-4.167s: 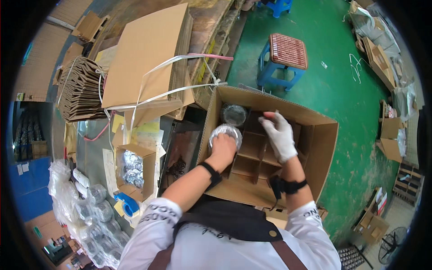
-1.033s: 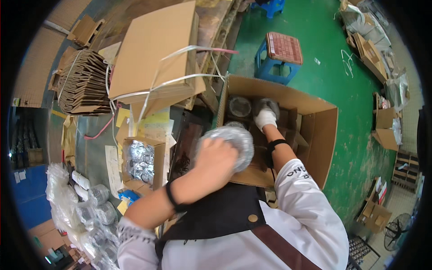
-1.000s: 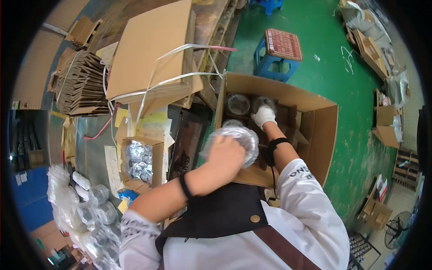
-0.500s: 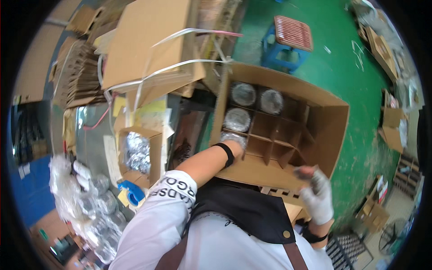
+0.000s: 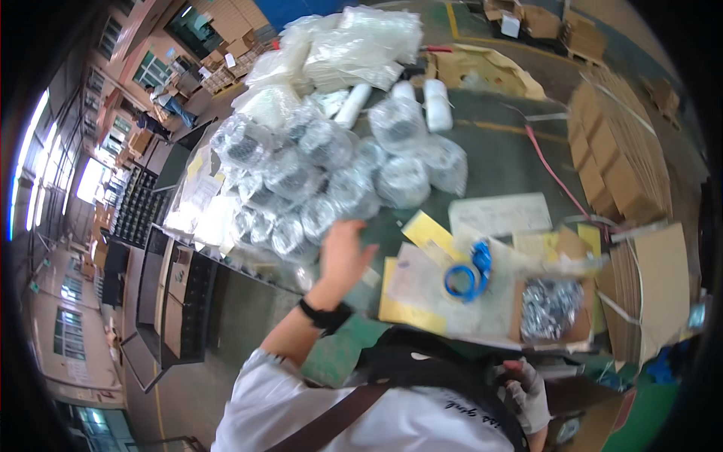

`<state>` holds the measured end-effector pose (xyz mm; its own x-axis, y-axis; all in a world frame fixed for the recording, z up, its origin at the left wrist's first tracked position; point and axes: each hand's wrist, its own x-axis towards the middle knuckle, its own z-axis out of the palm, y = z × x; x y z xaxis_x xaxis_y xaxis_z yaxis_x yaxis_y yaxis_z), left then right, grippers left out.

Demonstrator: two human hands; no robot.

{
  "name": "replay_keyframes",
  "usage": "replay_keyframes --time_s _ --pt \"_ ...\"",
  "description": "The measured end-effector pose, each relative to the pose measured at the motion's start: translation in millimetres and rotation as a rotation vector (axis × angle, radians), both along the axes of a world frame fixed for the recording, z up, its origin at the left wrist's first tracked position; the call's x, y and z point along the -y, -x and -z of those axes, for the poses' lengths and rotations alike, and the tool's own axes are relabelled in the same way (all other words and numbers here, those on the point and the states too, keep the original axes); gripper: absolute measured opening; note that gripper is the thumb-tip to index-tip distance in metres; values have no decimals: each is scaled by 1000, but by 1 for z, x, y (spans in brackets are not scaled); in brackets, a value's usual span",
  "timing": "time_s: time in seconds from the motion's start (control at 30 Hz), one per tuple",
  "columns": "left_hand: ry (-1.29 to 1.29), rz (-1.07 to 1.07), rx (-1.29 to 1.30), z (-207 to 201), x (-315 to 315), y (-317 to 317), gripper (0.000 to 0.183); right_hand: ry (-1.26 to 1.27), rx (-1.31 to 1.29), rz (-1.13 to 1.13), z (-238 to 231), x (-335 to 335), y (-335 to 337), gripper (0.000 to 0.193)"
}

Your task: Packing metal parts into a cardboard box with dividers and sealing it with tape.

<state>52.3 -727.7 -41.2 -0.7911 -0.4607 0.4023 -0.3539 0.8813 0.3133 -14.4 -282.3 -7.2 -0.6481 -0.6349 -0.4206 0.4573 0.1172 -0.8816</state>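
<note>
My left hand (image 5: 346,260), bare with a black band at the wrist, reaches over the table to the near edge of a pile of bubble-wrapped round items (image 5: 403,181). Its fingers are apart with nothing seen in them, and I cannot tell whether the fingertips touch the wrap. Low in front of my body is my right hand (image 5: 525,395), in a white glove with bare fingertips. Its fingers are curled, and whatever may lie inside them is hidden. A blue tape dispenser (image 5: 471,277) rests on papers between the hands.
A small open carton (image 5: 520,310) of silvery crumpled packets stands right of the dispenser. Flattened cardboard (image 5: 621,151) is stacked at the right. White rolls (image 5: 437,105) and clear bubble bags (image 5: 339,53) lie beyond the pile. Black racks (image 5: 177,301) stand left of the table.
The view has swung left from the divided carton to the table. My left hand has come out of that carton, apart from the wrapped item there. My right hand's fingers have curled in.
</note>
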Motion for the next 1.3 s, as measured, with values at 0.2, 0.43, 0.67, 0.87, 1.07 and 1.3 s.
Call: replay_keyframes --time_s 0.2,0.43,0.67,0.87,1.07,1.3 --pt "385 134 444 9 139 -95 60 -232 -911 -704 -56 280 138 35" --pt "374 198 599 70 170 -46 12 -644 -2021 18 -39 561 198 51" --pt "403 332 575 58 175 -46 23 -944 -1031 -383 -38 541 228 60" --pt "220 494 548 7 165 -24 53 266 -546 277 -48 275 213 48" --pt "-211 84 411 -64 76 -13 65 -37 -388 859 -90 -46 83 50" --pt "-698 173 263 -122 -121 55 74 -504 -108 1233 40 -341 0 37"
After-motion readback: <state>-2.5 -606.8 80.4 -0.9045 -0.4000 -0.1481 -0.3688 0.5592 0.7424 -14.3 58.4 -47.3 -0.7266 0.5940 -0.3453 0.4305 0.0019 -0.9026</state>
